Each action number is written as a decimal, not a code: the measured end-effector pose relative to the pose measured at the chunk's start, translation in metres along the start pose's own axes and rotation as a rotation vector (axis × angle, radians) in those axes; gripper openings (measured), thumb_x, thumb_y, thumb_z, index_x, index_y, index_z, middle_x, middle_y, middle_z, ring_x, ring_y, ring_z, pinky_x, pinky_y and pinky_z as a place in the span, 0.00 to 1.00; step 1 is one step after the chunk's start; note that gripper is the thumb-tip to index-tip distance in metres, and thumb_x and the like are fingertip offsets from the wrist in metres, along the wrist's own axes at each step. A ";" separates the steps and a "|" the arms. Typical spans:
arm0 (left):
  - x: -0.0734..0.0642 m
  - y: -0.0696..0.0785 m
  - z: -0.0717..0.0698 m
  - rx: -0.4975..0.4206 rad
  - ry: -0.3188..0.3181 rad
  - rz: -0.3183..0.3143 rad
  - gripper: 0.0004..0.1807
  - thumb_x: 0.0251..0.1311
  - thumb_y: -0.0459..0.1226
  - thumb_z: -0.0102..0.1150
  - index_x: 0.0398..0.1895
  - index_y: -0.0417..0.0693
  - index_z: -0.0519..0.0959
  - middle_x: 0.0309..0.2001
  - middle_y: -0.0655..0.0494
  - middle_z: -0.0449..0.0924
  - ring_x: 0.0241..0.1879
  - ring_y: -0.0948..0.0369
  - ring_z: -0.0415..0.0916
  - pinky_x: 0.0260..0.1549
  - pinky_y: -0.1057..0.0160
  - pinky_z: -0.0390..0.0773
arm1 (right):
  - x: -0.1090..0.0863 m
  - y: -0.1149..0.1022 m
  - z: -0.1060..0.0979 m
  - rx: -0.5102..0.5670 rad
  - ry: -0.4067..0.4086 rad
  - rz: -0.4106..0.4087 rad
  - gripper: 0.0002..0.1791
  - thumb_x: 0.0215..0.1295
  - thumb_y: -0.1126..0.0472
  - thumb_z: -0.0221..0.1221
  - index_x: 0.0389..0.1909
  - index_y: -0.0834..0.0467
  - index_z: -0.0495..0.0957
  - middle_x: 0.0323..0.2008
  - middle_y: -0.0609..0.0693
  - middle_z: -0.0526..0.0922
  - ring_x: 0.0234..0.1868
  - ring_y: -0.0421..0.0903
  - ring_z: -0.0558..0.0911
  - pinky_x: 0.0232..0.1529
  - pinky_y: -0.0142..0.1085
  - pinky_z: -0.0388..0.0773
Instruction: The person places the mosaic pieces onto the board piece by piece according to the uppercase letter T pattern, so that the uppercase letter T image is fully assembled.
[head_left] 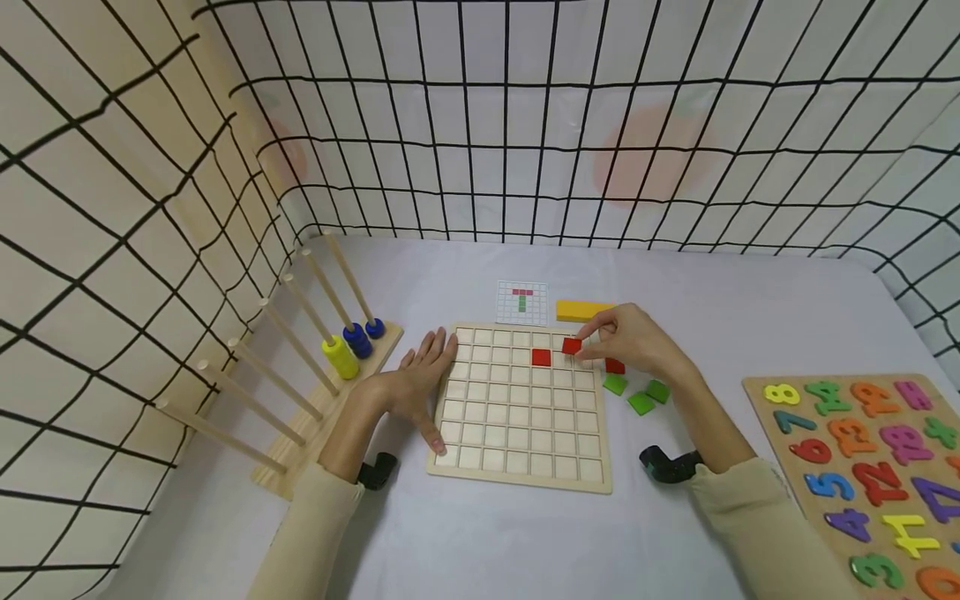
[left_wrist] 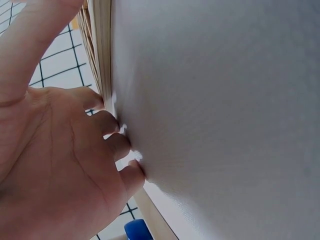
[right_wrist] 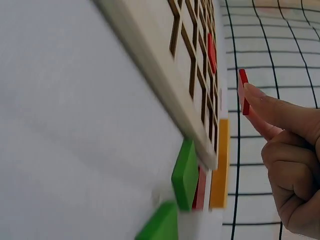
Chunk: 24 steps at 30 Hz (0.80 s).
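Note:
A wooden grid board [head_left: 517, 414] lies flat on the white cloth. One red square tile [head_left: 541, 357] sits in a cell of an upper row. Between thumb and index finger, my right hand [head_left: 628, 340] pinches another red tile [right_wrist: 243, 92]; the right wrist view shows it raised above the board. My left hand [head_left: 422, 385] rests spread along the board's left edge, thumb near the lower corner. Right of the board lie a further red tile [head_left: 615, 366] and several green tiles [head_left: 641, 403]. A card [head_left: 522, 302] with a red and green T pattern lies behind the board.
A yellow bar [head_left: 582, 311] lies behind the board. To the left stands a wooden peg rack [head_left: 315, 408] with yellow and blue rings. A number puzzle board [head_left: 825, 467] lies at the right. Black wire mesh [head_left: 506, 150] encloses the back and sides.

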<state>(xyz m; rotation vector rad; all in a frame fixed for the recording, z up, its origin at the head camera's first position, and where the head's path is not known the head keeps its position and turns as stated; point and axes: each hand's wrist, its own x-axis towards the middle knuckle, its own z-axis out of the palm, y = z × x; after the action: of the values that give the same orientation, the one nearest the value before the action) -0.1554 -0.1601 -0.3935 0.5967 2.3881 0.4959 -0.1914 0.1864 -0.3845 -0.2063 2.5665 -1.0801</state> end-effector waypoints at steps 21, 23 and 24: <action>-0.001 0.002 0.000 0.012 -0.013 -0.012 0.88 0.35 0.51 0.88 0.82 0.41 0.22 0.80 0.39 0.10 0.82 0.44 0.12 0.82 0.41 0.29 | 0.029 -0.041 0.047 -0.017 -0.081 -0.096 0.13 0.55 0.65 0.75 0.40 0.65 0.86 0.16 0.44 0.57 0.19 0.40 0.58 0.23 0.30 0.53; -0.001 0.002 0.000 0.016 -0.016 -0.013 0.88 0.35 0.51 0.88 0.82 0.42 0.22 0.80 0.39 0.10 0.82 0.44 0.12 0.82 0.41 0.29 | 0.031 -0.042 0.048 -0.025 -0.083 -0.091 0.13 0.55 0.66 0.75 0.41 0.66 0.86 0.14 0.43 0.57 0.18 0.40 0.58 0.23 0.30 0.54; -0.001 0.002 0.000 0.016 -0.016 -0.012 0.88 0.35 0.51 0.88 0.82 0.42 0.22 0.80 0.39 0.10 0.82 0.44 0.12 0.82 0.41 0.29 | 0.031 -0.043 0.049 -0.029 -0.084 -0.088 0.13 0.55 0.66 0.75 0.41 0.66 0.86 0.14 0.43 0.58 0.18 0.40 0.58 0.22 0.30 0.54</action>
<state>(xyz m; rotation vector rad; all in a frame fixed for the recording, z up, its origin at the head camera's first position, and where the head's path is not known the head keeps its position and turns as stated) -0.1544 -0.1591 -0.3923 0.5908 2.3812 0.4657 -0.2022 0.1163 -0.3936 -0.3678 2.5200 -1.0427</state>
